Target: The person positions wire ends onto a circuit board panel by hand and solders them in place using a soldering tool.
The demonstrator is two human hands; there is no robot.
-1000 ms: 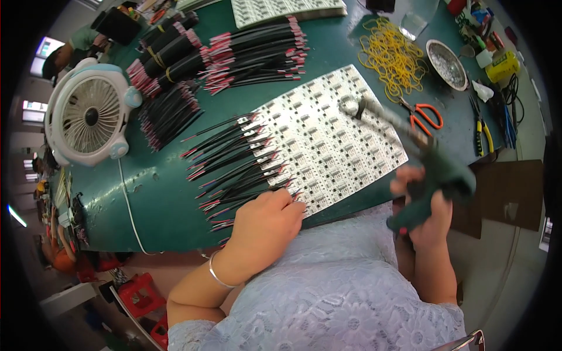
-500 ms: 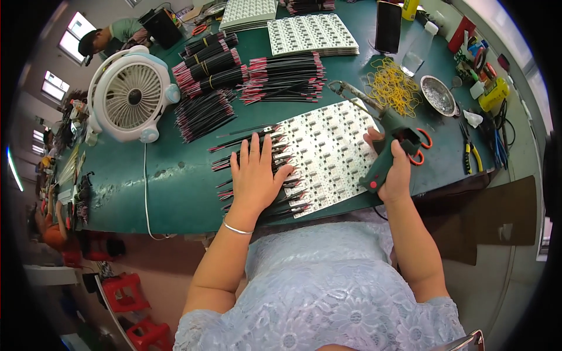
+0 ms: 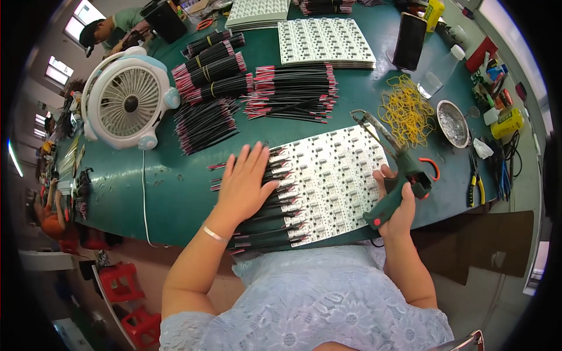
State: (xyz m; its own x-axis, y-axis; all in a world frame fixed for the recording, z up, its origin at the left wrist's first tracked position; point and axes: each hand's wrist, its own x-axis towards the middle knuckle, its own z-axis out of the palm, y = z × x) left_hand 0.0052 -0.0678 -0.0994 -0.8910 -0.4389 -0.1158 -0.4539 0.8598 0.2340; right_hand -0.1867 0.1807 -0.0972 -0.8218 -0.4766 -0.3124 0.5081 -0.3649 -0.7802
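Where the head view looks down over the green table (image 3: 175, 193), the left hand (image 3: 244, 182) lies flat, fingers spread wide, gripping nothing; its palm presses on the black wires (image 3: 263, 222) that run off the left edge of the white circuit-board panel (image 3: 333, 181). The hand hides the wires beneath it, so how many lie under the palm cannot be told. The panel sits at the near edge of the table, tilted, its lower corner close to the person's light blue lace top (image 3: 316, 304).

The right hand (image 3: 397, 202) is closed around the dark green handle of a soldering gun (image 3: 401, 175), whose long metal tip points up and away over the panel's upper right corner. Whether the tip touches the board is hard to make out. Just behind the gun, orange-handled scissors (image 3: 432, 169) are mostly covered by it.

Farther back lie bundles of black wires with red ends (image 3: 293, 93), a second stack of white panels (image 3: 325, 41), a heap of yellow rubber bands (image 3: 407, 114), a small metal dish (image 3: 452, 123) and a clear plastic bottle (image 3: 439, 73). A white desk fan (image 3: 126, 105) stands at the left. Tools at the right rim are bent by the lens and too small to name surely. Another person (image 3: 111, 29) at the top left is partly cut off.
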